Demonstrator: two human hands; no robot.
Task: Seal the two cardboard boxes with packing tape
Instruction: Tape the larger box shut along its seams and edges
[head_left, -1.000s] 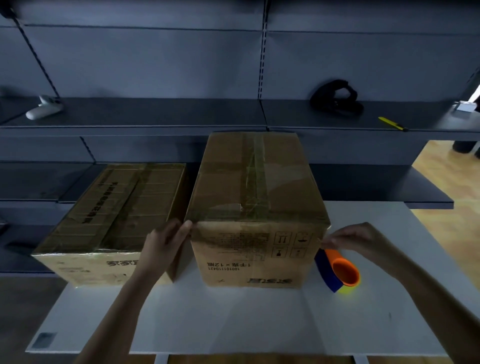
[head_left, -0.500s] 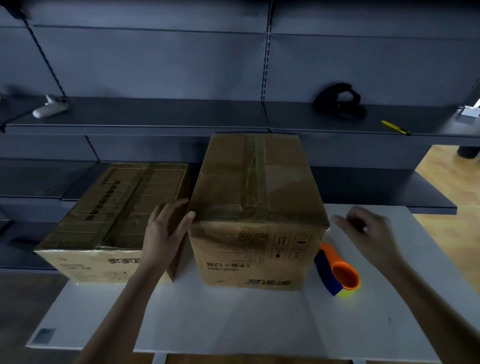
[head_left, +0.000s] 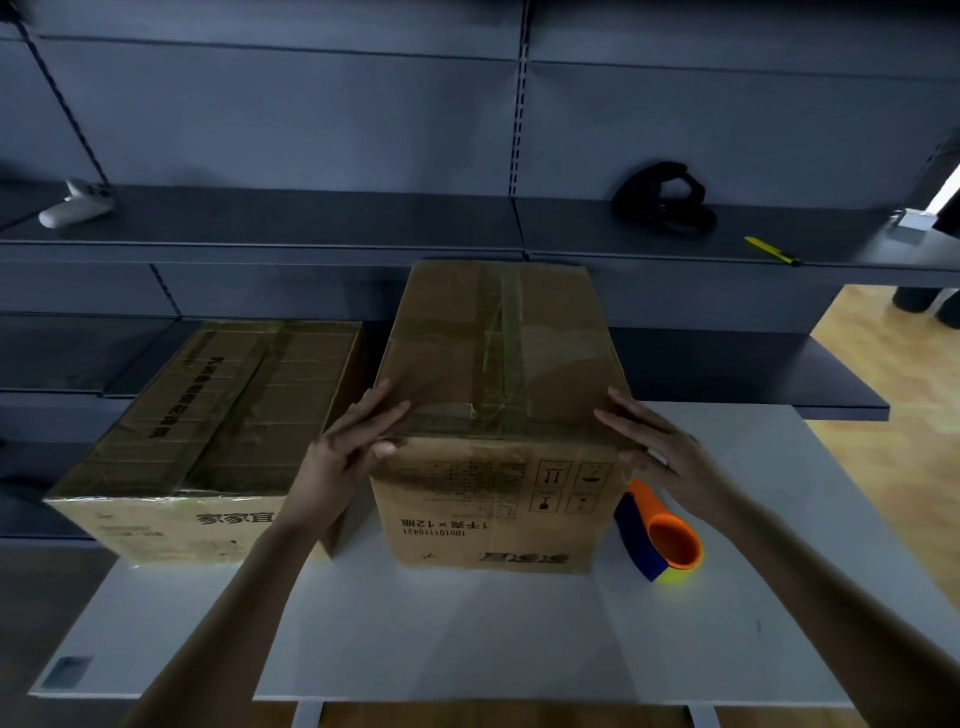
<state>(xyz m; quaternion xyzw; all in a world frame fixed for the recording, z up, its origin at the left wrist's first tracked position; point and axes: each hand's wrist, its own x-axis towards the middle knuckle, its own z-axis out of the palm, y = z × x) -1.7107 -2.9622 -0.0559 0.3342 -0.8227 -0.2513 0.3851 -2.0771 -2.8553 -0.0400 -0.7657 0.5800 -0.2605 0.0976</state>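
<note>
At nine o'clock on the white table (head_left: 467, 634) lies the low, flat brown cardboard box (head_left: 208, 415), its top glossy as if taped over, though the dim light makes that hard to confirm. Just right of it, the left hand (head_left: 343, 452) lies with straight fingers spread on the near-left corner of the tall brown cardboard box (head_left: 498, 374), thumb at the front edge, gripping nothing. That tall box stands at the table's centre, just beside the low one. A wrinkled strip of clear packing tape (head_left: 501, 332) runs from twelve to six o'clock along its top seam (a small nick shows near the six o'clock end). The right hand (head_left: 670, 457) mirrors the left at the near-right corner, fingers flat and empty. At four o'clock of the tall box rests the orange and blue tape dispenser (head_left: 670, 540), ungripped. The step looks like steadying or smoothing: press both flaps level with even palms, then rub the strip outward from the seam so the wrinkles bed down, without letting the box slide into the dispenser
</note>
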